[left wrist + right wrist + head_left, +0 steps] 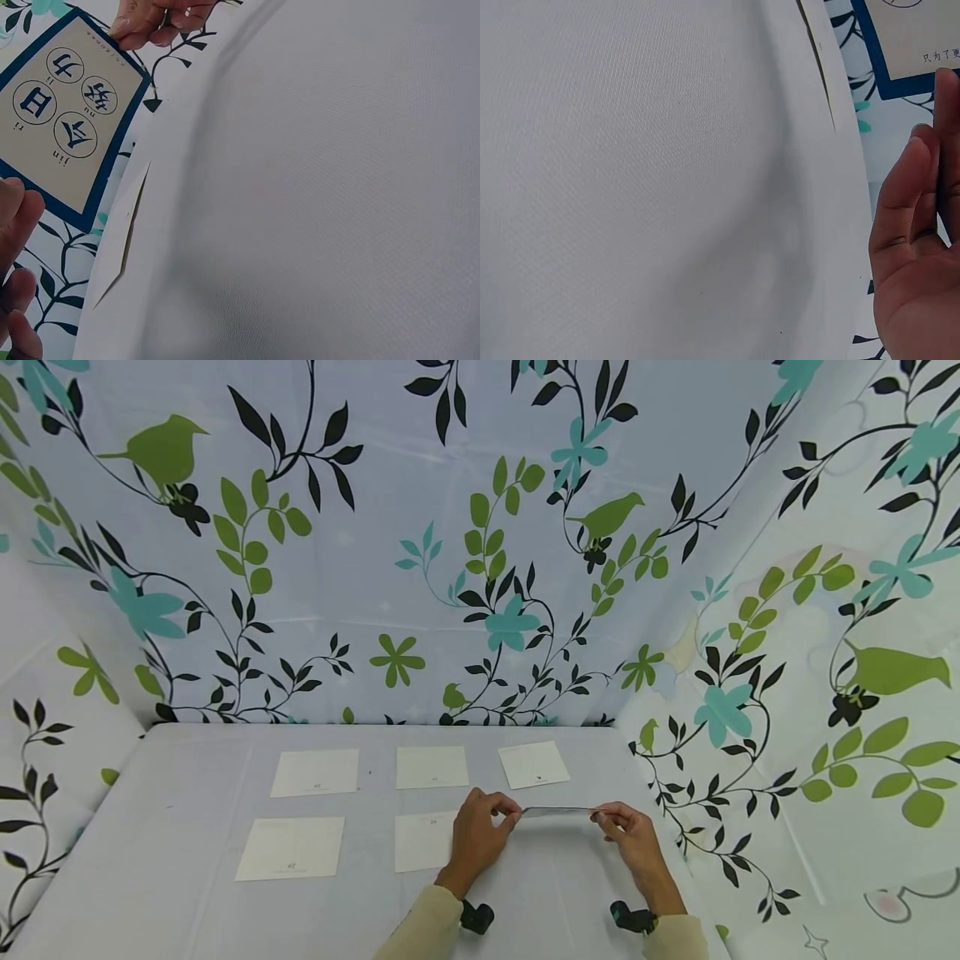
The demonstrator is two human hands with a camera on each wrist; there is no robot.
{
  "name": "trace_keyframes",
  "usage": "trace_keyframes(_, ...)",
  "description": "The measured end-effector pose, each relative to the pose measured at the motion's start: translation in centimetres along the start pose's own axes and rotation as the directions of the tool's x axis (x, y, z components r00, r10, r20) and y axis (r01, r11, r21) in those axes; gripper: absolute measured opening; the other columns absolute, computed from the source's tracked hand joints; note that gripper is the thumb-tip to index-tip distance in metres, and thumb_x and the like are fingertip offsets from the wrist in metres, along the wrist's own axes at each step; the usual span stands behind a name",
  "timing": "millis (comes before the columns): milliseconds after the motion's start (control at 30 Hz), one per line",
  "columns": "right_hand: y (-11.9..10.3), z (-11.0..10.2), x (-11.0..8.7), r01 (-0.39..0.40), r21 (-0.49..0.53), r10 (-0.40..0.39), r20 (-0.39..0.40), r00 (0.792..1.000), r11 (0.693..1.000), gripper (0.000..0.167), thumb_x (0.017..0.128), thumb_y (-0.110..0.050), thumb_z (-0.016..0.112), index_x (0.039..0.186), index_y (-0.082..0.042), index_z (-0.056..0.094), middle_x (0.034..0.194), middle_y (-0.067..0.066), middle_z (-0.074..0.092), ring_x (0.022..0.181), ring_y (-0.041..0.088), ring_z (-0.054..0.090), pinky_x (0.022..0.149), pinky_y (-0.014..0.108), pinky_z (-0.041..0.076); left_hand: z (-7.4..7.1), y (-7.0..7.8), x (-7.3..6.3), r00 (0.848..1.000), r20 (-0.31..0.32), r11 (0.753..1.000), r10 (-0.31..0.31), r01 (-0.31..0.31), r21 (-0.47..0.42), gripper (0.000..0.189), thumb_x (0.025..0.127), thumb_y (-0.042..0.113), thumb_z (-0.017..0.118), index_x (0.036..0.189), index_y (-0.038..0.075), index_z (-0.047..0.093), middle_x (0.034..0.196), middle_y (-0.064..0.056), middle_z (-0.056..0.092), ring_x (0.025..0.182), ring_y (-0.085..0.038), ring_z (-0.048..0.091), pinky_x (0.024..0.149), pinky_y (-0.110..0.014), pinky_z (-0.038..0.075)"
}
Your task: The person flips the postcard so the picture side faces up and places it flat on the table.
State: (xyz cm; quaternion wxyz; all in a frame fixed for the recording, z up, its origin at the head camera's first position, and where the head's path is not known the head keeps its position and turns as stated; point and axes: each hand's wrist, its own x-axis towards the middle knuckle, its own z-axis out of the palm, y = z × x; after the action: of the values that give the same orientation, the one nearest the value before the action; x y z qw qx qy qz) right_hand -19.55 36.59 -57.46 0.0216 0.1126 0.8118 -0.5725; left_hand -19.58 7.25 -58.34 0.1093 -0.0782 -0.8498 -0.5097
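Observation:
Between both hands a card [558, 811] is held up over the table, almost edge-on to the head camera. My left hand [480, 833] pinches its left end; my right hand [633, 847] pinches the right end between thumb and fingers. In the left wrist view the card [45, 150] shows a beige face with a dark blue border and circled Chinese characters with pinyin. The right wrist view catches only a corner of it, beside the right hand [915, 255]. Partly behind the left hand lies a cream card [422, 843] on the table.
On the white table [165, 852] lie more cream cards: one at front left [290, 849], and a back row of a left card [315, 773], a middle card [432, 767] and a slightly turned right card [534, 765]. Leaf-patterned cloth [450, 610] surrounds the table's back and sides.

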Motion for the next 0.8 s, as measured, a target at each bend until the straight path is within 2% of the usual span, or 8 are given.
trace_keyframes(167,0.1,0.3,0.1,-0.011,0.004,0.011,-0.018,1.0,1.0,0.014,0.103,-0.013,0.07,0.112,-0.002,0.069,0.115,0.015,0.076,0.108,0.031,0.066,0.081,0.027,0.056,0.1,0.3,-0.2,1.0,-0.001,1.0,-0.012,0.012,-0.002,0.008,0.092,0.018,0.083,0.093,0.024,0.077,0.087,0.009,0.067,0.085,-0.012,0.056,0.075,-0.024,0.044)
trace_keyframes(400,-0.1,0.7,-0.1,0.002,-0.024,-0.003,-0.053,0.999,1.0,0.019,0.104,-0.017,0.069,0.117,-0.003,0.07,0.115,0.014,0.069,0.103,0.022,0.061,0.084,0.026,0.057,0.1,0.4,-0.3,0.999,-0.009,0.999,-0.041,0.041,-0.015,0.007,0.092,0.017,0.082,0.092,0.021,0.077,0.085,0.008,0.069,0.081,-0.006,0.052,0.073,-0.024,0.042)
trace_keyframes(600,-0.4,1.1,-0.3,-0.011,0.009,0.011,-0.081,0.997,1.0,0.02,0.104,-0.016,0.07,0.119,-0.002,0.07,0.112,0.01,0.071,0.105,0.024,0.066,0.084,0.025,0.059,0.3,-0.1,-0.3,0.997,-0.019,0.997,-0.07,0.07,-0.028,0.009,0.091,0.019,0.084,0.091,0.024,0.077,0.082,0.011,0.07,0.082,-0.009,0.056,0.075,-0.024,0.044)
trace_keyframes(800,0.0,1.4,-0.4,-0.003,0.039,0.008,-0.112,0.994,0.999,0.02,0.103,-0.013,0.07,0.12,-0.003,0.068,0.108,0.008,0.072,0.097,0.019,0.07,0.083,0.027,0.06,0.5,-0.4,-0.2,0.997,-0.037,0.997,-0.074,0.072,-0.038,0.012,0.089,0.018,0.086,0.089,0.025,0.076,0.078,0.013,0.072,0.081,-0.009,0.059,0.075,-0.024,0.046)
